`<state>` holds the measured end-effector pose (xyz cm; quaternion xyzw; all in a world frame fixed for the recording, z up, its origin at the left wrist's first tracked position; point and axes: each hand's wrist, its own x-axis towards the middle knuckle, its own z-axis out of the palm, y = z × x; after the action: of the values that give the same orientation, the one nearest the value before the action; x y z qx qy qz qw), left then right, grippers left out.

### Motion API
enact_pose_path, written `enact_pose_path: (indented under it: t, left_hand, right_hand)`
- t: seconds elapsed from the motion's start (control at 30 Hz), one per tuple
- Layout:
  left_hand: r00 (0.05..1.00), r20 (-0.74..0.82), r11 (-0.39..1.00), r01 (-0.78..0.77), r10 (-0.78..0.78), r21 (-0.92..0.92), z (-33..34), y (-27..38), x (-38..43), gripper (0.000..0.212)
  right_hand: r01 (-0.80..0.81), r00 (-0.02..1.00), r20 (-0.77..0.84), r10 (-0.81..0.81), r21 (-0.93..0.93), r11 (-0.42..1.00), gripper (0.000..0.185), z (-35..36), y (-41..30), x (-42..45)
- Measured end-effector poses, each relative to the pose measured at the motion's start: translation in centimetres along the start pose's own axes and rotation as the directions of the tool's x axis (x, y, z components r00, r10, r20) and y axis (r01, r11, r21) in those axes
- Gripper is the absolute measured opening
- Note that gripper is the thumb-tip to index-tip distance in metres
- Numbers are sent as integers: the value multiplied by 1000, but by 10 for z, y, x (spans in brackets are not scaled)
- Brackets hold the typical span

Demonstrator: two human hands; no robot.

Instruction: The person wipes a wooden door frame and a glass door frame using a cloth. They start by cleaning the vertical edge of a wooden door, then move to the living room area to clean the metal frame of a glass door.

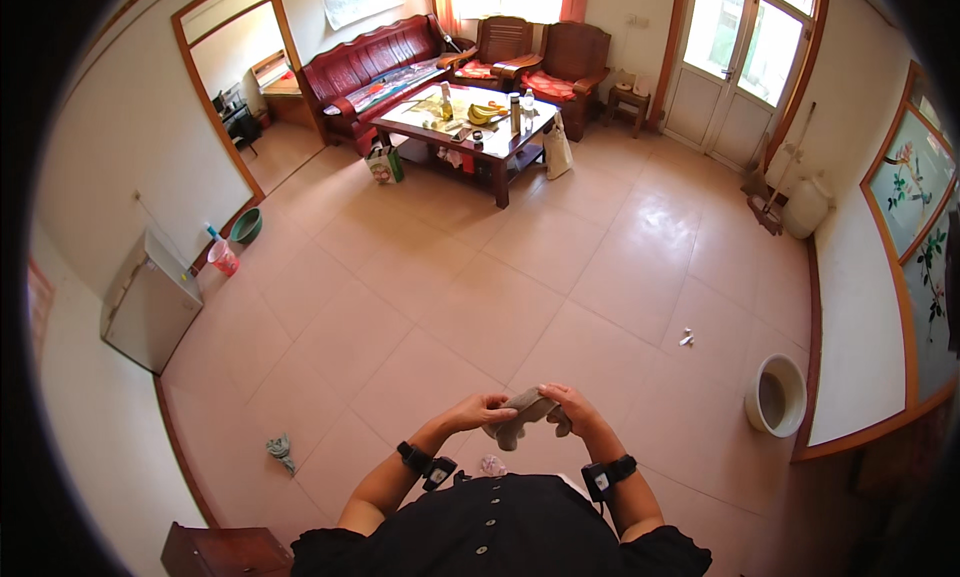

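Note:
A limp grey-brown cloth [516, 425] is stretched between my two hands in front of my body, above the tiled floor [480, 299]. My left hand [480, 412] pinches its left end between thumb and fingers. Its other end is gripped by my right hand [576, 410], and part of the fabric hangs down near that palm. Whether the cloth is a rag or a garment cannot be told. Below my hands, a pink-and-white slipper [493, 465] shows in front of my dark shirt.
A crumpled green cloth [280, 454] lies on the floor at left. White scraps [686, 337] and a pale basin [793, 367] are at right. Farther off stand a coffee table [501, 173] bearing bananas and bottles, a wooden sofa [367, 55], and a low refrigerator [154, 307].

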<state>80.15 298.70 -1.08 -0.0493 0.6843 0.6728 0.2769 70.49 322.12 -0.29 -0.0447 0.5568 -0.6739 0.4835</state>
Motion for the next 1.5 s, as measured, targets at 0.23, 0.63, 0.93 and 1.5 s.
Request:
enact_pose_path:
  t: [0.23, 0.63, 0.93, 1.5]
  left_hand:
    - [988, -134, 956, -34, 76, 291, -61, 30, 15, 45]
    - [944, -263, 872, -48, 199, 488, -214, 71, 116, 35]
    - [827, -462, 744, 82, 321, 664, -320, 159, 237, 27]
    - [927, -123, 779, -219, 354, 587, -474, 328, 474, 24]
  right_hand:
    - [-115, 990, 77, 121, -78, 990, 33, 30, -40, 79]
    - [56, 967, 256, 2, -219, 974, 29, 6, -124, 286]
    - [-122, 956, 200, 217, -401, 908, 33, -56, -272, 368]
    - [34, 956, -160, -247, -774, 633, 30, -246, -388, 552]
